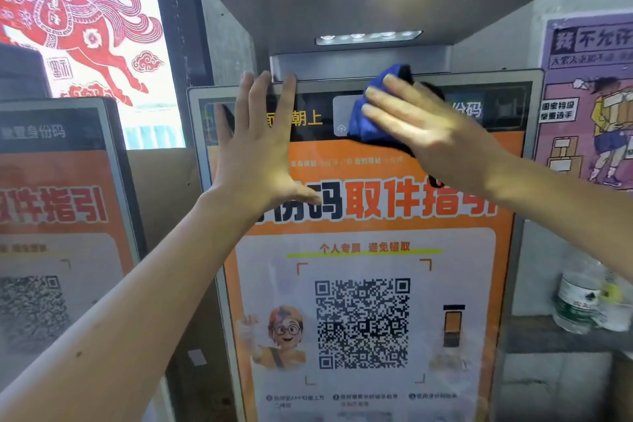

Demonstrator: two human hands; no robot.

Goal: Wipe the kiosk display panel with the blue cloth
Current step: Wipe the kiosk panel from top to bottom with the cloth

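The kiosk display panel [370, 236] fills the middle of the view, orange with a QR code and a dark strip along its top. My right hand [421, 127] presses the blue cloth [368, 116] flat against that dark upper strip, fingers straight and pointing left. The cloth bunches under my palm and sticks out past my fingertips. My left hand [260, 147] lies flat on the panel's upper left part, fingers spread and pointing up, fingertips reaching the top edge of the frame.
A second kiosk screen [58, 216] stands at the left. A metal hood with a light bar [368, 38] overhangs the panel. On a ledge at the right stand plastic bottles [582, 298]. A purple poster [589, 96] hangs on the right wall.
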